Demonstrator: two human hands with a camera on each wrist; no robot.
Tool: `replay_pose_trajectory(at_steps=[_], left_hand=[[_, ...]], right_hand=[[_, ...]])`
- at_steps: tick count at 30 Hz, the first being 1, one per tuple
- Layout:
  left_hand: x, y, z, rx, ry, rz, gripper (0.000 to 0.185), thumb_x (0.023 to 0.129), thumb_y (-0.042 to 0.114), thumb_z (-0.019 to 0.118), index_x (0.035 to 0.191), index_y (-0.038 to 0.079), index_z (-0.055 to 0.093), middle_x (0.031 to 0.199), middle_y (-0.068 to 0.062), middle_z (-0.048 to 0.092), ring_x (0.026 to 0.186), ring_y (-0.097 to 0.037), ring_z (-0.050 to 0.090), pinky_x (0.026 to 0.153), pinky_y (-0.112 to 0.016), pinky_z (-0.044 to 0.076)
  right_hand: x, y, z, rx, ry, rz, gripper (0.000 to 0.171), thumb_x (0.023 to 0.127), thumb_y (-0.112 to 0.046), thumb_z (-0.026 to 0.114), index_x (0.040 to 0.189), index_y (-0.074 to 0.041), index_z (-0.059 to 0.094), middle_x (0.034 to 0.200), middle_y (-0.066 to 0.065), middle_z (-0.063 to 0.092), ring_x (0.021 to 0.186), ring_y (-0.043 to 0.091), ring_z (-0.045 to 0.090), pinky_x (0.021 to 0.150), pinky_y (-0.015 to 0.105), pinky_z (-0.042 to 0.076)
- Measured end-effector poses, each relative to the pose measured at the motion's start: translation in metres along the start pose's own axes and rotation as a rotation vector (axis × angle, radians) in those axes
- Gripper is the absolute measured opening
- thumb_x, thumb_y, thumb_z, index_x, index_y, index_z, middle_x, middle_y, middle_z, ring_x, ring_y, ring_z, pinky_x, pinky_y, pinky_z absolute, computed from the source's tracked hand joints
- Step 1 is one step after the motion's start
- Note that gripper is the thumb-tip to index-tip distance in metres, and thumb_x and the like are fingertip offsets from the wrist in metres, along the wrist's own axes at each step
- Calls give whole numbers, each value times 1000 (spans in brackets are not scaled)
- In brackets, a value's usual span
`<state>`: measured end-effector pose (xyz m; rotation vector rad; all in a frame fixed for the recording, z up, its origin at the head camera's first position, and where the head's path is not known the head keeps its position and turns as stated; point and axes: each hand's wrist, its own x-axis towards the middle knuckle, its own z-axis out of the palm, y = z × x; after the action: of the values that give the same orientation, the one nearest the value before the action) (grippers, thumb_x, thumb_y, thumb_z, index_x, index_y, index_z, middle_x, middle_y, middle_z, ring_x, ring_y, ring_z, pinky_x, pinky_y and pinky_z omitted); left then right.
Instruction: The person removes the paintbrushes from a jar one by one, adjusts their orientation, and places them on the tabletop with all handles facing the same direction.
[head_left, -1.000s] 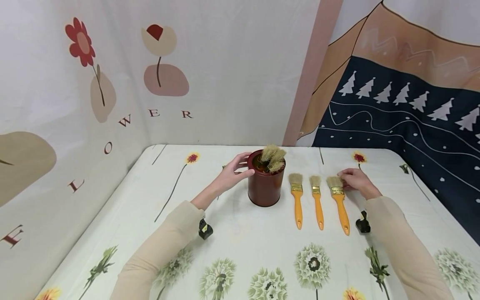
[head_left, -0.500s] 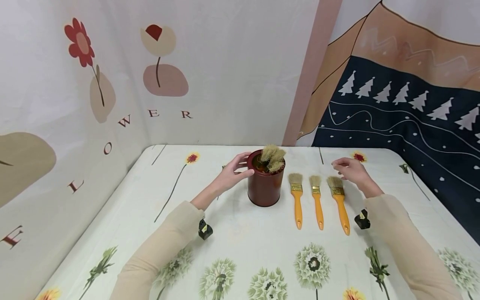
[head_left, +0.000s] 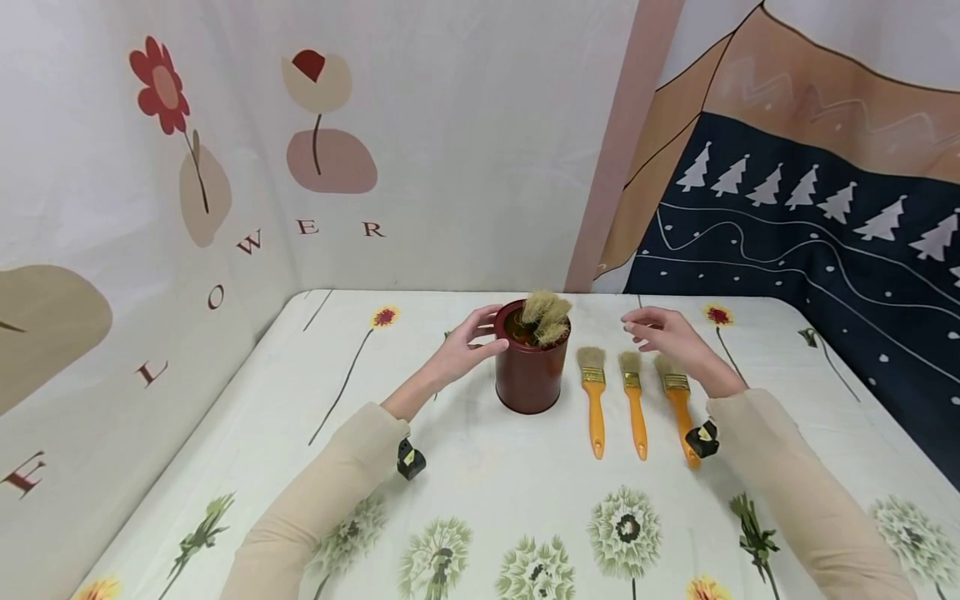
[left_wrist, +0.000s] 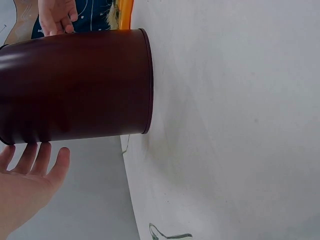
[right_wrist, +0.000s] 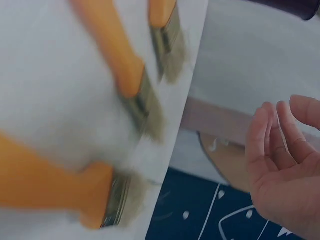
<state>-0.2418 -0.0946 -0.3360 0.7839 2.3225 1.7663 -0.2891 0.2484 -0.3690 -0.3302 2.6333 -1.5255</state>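
Two hands | left (head_left: 459, 350) touches can (head_left: 528, 375) | right (head_left: 667, 337) above brushes (head_left: 633, 400)

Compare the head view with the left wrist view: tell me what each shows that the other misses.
Only the head view shows the brushes standing in the can and three orange-handled brushes lying side by side on the table. Only the left wrist view shows the can's base edge on the cloth. Both show the dark red can, the left hand and the right hand.
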Motion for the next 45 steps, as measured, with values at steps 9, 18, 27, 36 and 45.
replay_pose_trajectory(at_steps=[9, 18, 27, 36, 45], left_hand=[[1, 0, -1, 7, -2, -9, 56, 88, 10, 54, 136, 2, 27, 131, -19, 35, 118, -30, 36, 92, -43, 34], [1, 0, -1, 13, 1, -16, 57, 88, 11, 55, 137, 2, 26, 131, -19, 35, 118, -30, 36, 92, -43, 34], [0, 1, 0, 20, 3, -20, 57, 88, 12, 55, 137, 2, 26, 131, -18, 35, 118, -30, 36, 92, -43, 35], [0, 1, -1, 22, 0, -18, 57, 88, 12, 55, 137, 4, 27, 131, -18, 35, 118, -29, 36, 92, -42, 34], [0, -1, -1, 10, 0, -10, 57, 88, 11, 55, 136, 3, 27, 131, -18, 36, 118, -30, 36, 92, -42, 34]], right_hand=[[-13, -53, 22, 65, -60, -11, 38, 90, -21, 52, 118, 4, 47, 109, 20, 50, 92, 32, 48, 74, 26, 47], [-9, -70, 36, 104, -78, -44, 39, 89, -24, 54, 120, -1, 49, 107, 19, 53, 88, 31, 51, 75, 30, 47], [-8, -83, 47, 128, -80, -73, 39, 89, -21, 53, 123, -2, 47, 93, 12, 53, 79, 26, 54, 73, 29, 47], [-4, -90, 52, 109, -74, -100, 40, 89, -21, 54, 125, -5, 48, 92, 12, 52, 76, 25, 50, 73, 33, 45], [-3, -95, 57, 133, -32, -143, 26, 89, -13, 54, 111, 1, 54, 84, 10, 53, 66, 18, 49, 62, 24, 44]])
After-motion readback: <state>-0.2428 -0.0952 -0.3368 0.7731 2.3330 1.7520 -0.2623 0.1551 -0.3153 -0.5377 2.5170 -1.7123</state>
